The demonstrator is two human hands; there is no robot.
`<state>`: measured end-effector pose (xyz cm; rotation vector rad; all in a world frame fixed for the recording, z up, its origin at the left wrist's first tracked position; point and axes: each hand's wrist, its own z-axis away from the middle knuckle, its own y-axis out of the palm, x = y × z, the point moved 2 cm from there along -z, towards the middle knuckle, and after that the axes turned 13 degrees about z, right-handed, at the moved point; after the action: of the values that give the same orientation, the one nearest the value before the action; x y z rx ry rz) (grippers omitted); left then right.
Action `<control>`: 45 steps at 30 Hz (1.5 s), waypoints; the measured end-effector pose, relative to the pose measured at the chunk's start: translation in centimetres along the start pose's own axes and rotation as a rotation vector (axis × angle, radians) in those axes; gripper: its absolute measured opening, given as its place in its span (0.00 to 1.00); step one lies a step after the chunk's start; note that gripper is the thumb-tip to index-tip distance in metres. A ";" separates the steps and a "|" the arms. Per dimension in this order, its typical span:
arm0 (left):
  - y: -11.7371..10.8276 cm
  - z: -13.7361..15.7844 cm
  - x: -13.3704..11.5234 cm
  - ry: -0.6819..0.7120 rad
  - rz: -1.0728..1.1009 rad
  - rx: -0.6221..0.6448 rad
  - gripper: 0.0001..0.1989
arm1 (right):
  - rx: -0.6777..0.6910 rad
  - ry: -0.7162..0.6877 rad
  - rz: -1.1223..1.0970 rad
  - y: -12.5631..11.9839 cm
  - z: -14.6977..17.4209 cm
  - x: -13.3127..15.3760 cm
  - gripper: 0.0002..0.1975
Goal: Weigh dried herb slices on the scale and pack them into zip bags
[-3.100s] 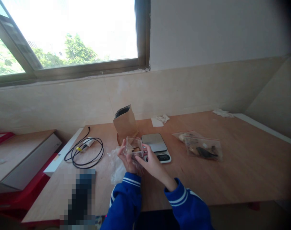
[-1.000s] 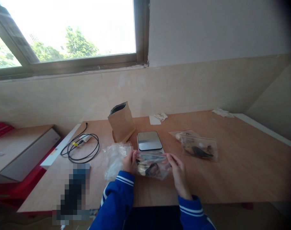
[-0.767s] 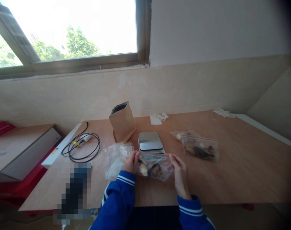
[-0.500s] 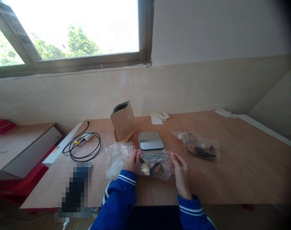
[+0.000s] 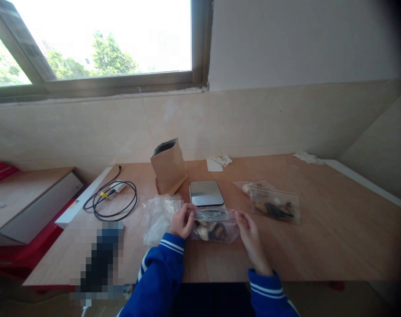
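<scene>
A clear zip bag [image 5: 214, 230] with brown, tan and dark dried pieces inside is held up between my two hands, low over the table. My left hand [image 5: 183, 221] pinches its upper left corner, and my right hand [image 5: 250, 233] grips the upper right corner. Just behind the bag lies a kitchen scale [image 5: 206, 193] with a silver plate; its front part is partly hidden by the bag. A pile of clear plastic bags [image 5: 160, 220] lies beside my left hand. To the right, a filled zip bag [image 5: 276, 206] overlaps another filled bag [image 5: 248, 187].
An open brown paper pouch [image 5: 169, 167] stands behind the plastic bags. At left lie a coiled black cable [image 5: 111, 215] and a blurred dark object [image 5: 101, 259]. White scraps [image 5: 220, 162] sit near the wall. A lower side table [image 5: 28, 185] stands left.
My right hand has shifted slightly right, and the zip bag's top edge looks more stretched between my hands. The whole view has moved a little.
</scene>
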<state>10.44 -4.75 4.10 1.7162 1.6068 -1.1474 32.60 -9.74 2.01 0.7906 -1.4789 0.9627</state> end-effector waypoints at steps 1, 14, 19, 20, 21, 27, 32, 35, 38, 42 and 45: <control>0.0 0.0 0.1 0.003 -0.004 -0.004 0.11 | -0.001 -0.003 -0.003 -0.1 0.0 0.1 0.26; -0.2 0.0 1.0 -0.065 -0.022 -0.079 0.10 | 0.042 0.004 0.027 -1.3 -0.2 -0.5 0.25; -0.2 -0.2 0.6 -0.054 -0.039 -0.075 0.09 | 0.031 -0.006 0.019 -1.2 -0.1 0.1 0.25; -0.2 -0.3 0.5 -0.048 -0.060 -0.071 0.09 | 0.024 -0.011 0.018 -1.2 0.0 0.3 0.25; -0.2 -0.3 0.5 -0.043 -0.083 -0.062 0.09 | 0.017 -0.014 0.020 -1.2 0.1 0.5 0.25; -0.4 -0.1 1.0 -0.021 -0.144 -0.056 0.08 | -0.044 0.006 0.000 -1.3 0.2 0.5 0.23; -0.5 -0.1 1.0 -0.019 -0.121 -0.100 0.07 | -0.110 0.035 -0.031 -1.6 0.1 0.2 0.22; -0.5 -0.1 0.9 -0.026 -0.094 -0.116 0.06 | -0.124 0.035 -0.049 -1.5 0.3 0.4 0.22; -0.5 0.0 0.8 -0.029 -0.077 -0.114 0.06 | -0.152 0.037 -0.079 -1.4 0.4 0.6 0.20; -0.4 0.0 0.5 -0.045 -0.023 -0.114 0.07 | -0.150 0.025 -0.123 -1.1 0.6 0.8 0.19; -0.3 0.0 0.4 -0.060 0.025 -0.121 0.07 | -0.139 0.023 -0.122 -0.9 0.7 1.0 0.19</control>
<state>10.09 -4.45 3.85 1.6060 1.5803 -1.0578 32.99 -10.72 3.08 0.7567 -1.4434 0.7664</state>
